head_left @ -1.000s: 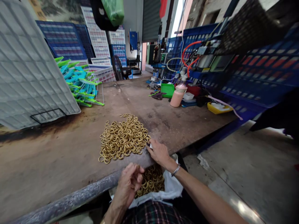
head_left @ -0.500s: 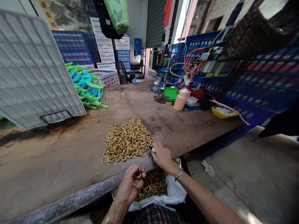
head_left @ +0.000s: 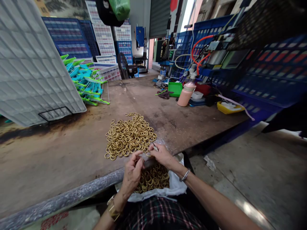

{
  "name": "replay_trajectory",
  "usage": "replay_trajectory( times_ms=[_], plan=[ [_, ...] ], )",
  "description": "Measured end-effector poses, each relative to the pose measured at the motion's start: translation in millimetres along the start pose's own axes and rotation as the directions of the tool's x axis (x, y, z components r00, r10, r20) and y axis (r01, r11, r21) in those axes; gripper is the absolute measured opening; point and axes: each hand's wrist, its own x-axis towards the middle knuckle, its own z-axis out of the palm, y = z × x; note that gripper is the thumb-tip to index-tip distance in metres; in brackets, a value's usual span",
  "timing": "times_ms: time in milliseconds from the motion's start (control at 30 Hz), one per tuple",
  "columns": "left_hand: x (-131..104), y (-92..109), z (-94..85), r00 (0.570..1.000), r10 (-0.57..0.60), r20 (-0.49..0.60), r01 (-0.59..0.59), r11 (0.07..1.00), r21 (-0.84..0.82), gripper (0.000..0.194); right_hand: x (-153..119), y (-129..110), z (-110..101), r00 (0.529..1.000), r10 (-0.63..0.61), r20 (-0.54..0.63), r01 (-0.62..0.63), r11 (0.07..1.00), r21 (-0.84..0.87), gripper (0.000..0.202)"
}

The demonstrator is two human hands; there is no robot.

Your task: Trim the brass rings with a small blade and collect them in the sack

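Observation:
A heap of brass-coloured rings (head_left: 130, 134) lies on the worktable near its front edge. My left hand (head_left: 133, 171) is at that edge, fingers curled and thumb drawn in; what they hold, if anything, is hidden. Close beside it, my right hand (head_left: 163, 157) pinches a small dark-tipped, pale tool (head_left: 155, 147), its exact kind too small to tell. The right fingertips are at the heap's near right side, by a loose ring (head_left: 148, 154). Below both hands, more rings (head_left: 153, 179) fill an open white sack (head_left: 177, 182) at my lap.
Plastic wrap covers the table's front edge (head_left: 96, 187). A pale ribbed panel (head_left: 40, 67) and green-and-blue plastic pieces (head_left: 87, 81) stand at left. Towards the right are a pink bottle (head_left: 185, 95), a green tray (head_left: 175, 89) and a yellow tray (head_left: 229, 108).
My left hand has moved up to the table edge, closer to my right hand. A ring seen in its fingers earlier no longer shows clearly. The view has tipped downward.

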Motion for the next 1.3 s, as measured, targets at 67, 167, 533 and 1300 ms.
replay_trajectory(
  times_ms=[67,167,533,1300],
  plan=[
    [-0.7,-0.3,-0.9,0.992,0.116,0.046,-0.12,0.987,0.102,0.028,-3.9,-3.3,5.2,0.994,0.069,0.082,-0.079,0.989,0.123,0.003],
    [-2.1,-1.8,-1.6,0.987,0.136,0.087,-0.149,0.976,0.158,0.024,-8.0,-4.6,11.5,0.979,0.136,0.155,-0.167,0.964,0.207,0.006],
    [-7.5,-0.5,0.6,0.993,-0.092,0.072,0.089,0.995,0.048,0.03,-12.3,-12.3,17.0,0.996,-0.075,0.044,0.079,0.991,-0.107,0.021],
    [-9.9,-1.6,1.5,0.976,-0.199,0.088,0.207,0.975,-0.084,0.034,-22.2,0.0,19.3,0.961,-0.118,0.249,0.269,0.603,-0.752,0.022]
  ],
)
